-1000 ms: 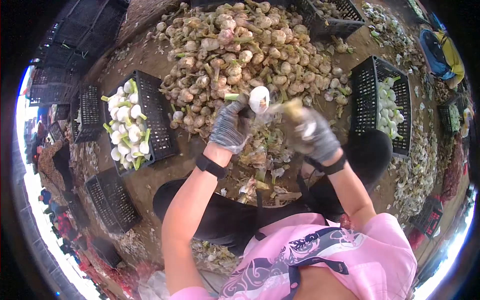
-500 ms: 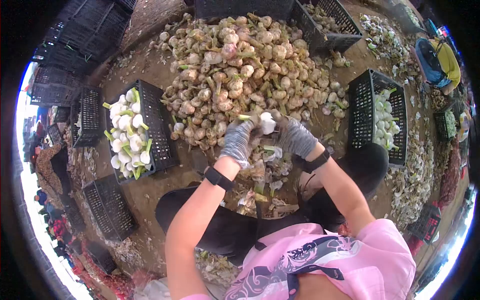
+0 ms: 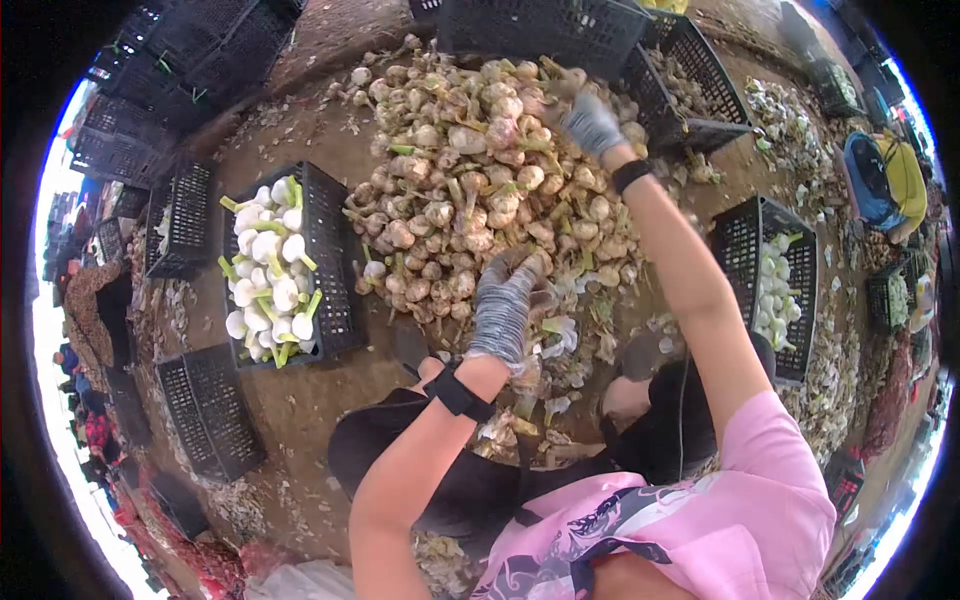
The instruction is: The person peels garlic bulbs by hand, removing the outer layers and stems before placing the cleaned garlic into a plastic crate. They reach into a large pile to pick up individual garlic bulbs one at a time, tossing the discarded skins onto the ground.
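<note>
A big heap of unpeeled garlic (image 3: 480, 190) with dry stalks lies on the ground before me. My left hand (image 3: 508, 300), in a grey-striped glove, is at the heap's near edge, its fingers curled around a brownish garlic bulb (image 3: 540, 262). Stretched out to the far right part of the heap, my right hand (image 3: 592, 122) wears a similar glove; its fingers are smeared by motion among the bulbs. Left of the heap, a black crate (image 3: 335, 260) carries clean white garlic bulbs (image 3: 275, 270) with short green stems.
On the right stands another black crate (image 3: 735, 245) with white garlic (image 3: 775, 290). Behind the heap are a black crate (image 3: 545, 35) and one holding unpeeled garlic (image 3: 685, 85). Peelings (image 3: 560, 345) litter the ground between my legs. An upturned-looking crate (image 3: 210, 410) sits lower left.
My hands were together around a white garlic bulb; now they are apart and that bulb has left them. My right hand has moved far forward over the heap, and the view has shifted slightly.
</note>
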Available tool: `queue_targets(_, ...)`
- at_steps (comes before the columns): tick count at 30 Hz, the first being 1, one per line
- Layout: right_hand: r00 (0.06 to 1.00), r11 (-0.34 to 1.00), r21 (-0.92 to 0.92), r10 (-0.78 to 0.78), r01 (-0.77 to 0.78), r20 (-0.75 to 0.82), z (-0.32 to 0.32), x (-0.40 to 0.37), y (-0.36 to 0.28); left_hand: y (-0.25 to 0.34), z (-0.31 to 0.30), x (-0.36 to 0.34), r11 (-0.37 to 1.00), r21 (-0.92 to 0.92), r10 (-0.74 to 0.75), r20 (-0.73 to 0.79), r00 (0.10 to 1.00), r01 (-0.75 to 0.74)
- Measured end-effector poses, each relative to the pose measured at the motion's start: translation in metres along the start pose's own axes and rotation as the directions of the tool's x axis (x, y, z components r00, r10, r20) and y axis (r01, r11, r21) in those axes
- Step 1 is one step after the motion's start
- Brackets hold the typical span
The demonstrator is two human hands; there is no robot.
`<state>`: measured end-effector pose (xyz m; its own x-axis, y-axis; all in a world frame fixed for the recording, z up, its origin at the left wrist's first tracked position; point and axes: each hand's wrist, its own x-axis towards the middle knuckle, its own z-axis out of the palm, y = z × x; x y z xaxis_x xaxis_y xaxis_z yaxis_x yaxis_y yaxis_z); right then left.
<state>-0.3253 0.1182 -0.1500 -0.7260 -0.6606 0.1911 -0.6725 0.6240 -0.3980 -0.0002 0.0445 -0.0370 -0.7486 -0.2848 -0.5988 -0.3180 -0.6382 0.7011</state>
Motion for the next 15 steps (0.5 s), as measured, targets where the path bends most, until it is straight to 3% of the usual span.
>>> queue_targets(1,0.970,0.954,-0.288,0.144,-0.083,0.195,0.015,0.001,-0.015,0.003,0.000,-0.001,1.000,-0.004,-0.013,-0.018,1.000,0.013)
queue_targets(2,0.957,0.956,-0.227,0.229,-0.187,0.176,0.005,-0.017,-0.050,0.007,0.000,-0.001,1.000,-0.007,-0.028,-0.035,0.999,0.027)
queue_targets(3,0.878,0.923,-0.047,0.379,-0.383,0.292,0.005,-0.027,-0.066,0.010,-0.001,0.000,0.999,-0.033,-0.022,-0.041,0.999,0.021)
queue_targets(4,0.960,0.953,-0.228,0.238,-0.202,0.145,0.017,-0.032,-0.067,0.012,-0.003,0.002,0.999,-0.037,-0.013,-0.043,0.999,0.011)
queue_targets(6,0.955,0.944,-0.177,0.292,-0.279,0.051,0.018,-0.038,-0.071,0.014,-0.005,0.007,1.000,-0.015,0.020,-0.110,0.994,-0.022)
queue_targets(7,0.966,0.949,-0.202,0.255,-0.241,0.046,0.024,-0.039,-0.069,0.015,-0.007,0.007,0.998,0.008,0.070,-0.139,0.988,-0.070)
queue_targets(8,0.966,0.949,-0.209,0.254,-0.238,0.053,0.021,-0.043,-0.067,0.014,-0.009,0.008,0.998,-0.001,0.065,-0.140,0.988,-0.065)
queue_targets(10,0.936,0.966,-0.158,0.239,-0.203,0.259,-0.002,-0.051,-0.072,0.007,-0.018,0.018,0.992,0.047,0.123,-0.120,0.985,-0.118)
queue_targets(12,0.921,0.966,-0.182,0.235,-0.184,0.311,0.006,-0.061,-0.054,-0.003,-0.025,0.026,0.983,0.071,0.176,-0.115,0.978,-0.169)
queue_targets(14,0.998,0.944,0.324,0.065,-0.060,-0.005,-0.020,-0.101,-0.067,0.004,-0.021,0.017,0.969,0.209,0.166,-0.141,0.976,-0.135)
queue_targets(15,0.947,0.803,0.527,0.139,-0.278,0.288,-0.065,-0.115,-0.095,0.006,-0.023,0.021,0.963,0.203,0.187,-0.026,0.982,-0.178)
